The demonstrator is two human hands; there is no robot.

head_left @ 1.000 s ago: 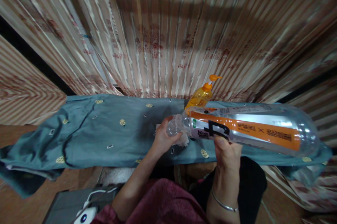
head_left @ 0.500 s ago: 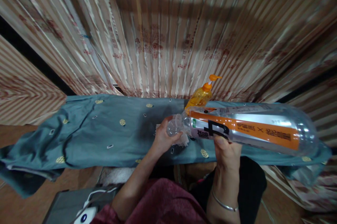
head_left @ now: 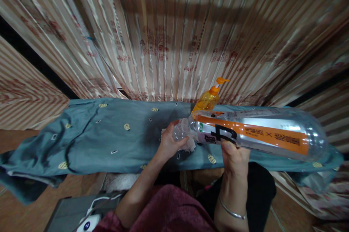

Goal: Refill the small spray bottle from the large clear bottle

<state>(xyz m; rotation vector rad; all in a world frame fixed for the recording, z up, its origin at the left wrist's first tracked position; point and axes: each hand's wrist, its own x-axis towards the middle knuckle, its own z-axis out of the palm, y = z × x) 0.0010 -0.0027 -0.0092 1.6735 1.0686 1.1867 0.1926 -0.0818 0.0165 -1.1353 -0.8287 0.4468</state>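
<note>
Two bare hands hold two items. The large bottle [head_left: 259, 135], clear with an orange and silver label, is held on its side above the blue-green cloth [head_left: 89, 141], neck directed left and base directed right. The right hand [head_left: 235, 155] grips the large bottle from the near side, thumb against the label; its other fingers are mostly hidden. The left hand [head_left: 167, 143], located left of the large bottle's neck, is curled around a small clear container [head_left: 180, 133]. The container is positioned at the neck end of the large bottle; whether the two touch cannot be determined. A pale scrap [head_left: 188, 146] with a ragged edge lies on the cloth below the large bottle's neck, partly covered by the container. The yellow pump bottle [head_left: 208, 100] stands just beyond the large bottle, which hides its lower part. A striped curtain [head_left: 163, 43] hangs farther behind the large bottle. A bracelet [head_left: 232, 212] encircles the right forearm, on the near side of the large bottle.
</note>
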